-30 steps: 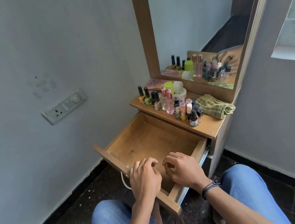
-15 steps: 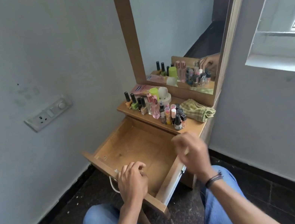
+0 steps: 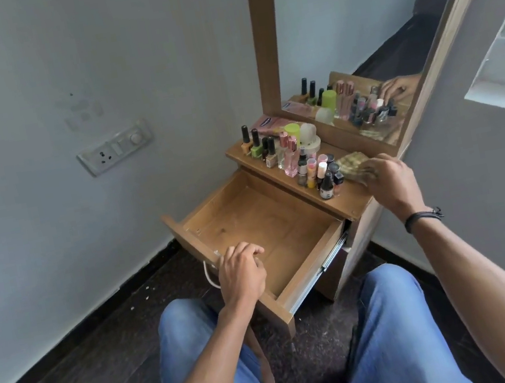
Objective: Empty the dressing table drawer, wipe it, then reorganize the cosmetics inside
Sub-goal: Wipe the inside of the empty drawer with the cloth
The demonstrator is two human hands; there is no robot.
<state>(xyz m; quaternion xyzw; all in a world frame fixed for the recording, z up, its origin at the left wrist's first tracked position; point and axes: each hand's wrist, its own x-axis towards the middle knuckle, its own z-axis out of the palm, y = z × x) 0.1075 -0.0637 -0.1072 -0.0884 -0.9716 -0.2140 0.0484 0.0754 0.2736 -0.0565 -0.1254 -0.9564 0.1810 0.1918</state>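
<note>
The right hand (image 3: 387, 179) curls its fingers on the cloth (image 3: 349, 164), which lies on the top behind the open drawer (image 3: 263, 223). The left hand (image 3: 241, 271) grips the drawer's front edge. Bottles (image 3: 303, 162) stand behind the drawer.

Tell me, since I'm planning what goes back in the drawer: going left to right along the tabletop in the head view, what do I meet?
nail polish bottles → pink perfume bottles → cluster of small bottles → checked cloth → right hand, gripping that cloth.
</note>
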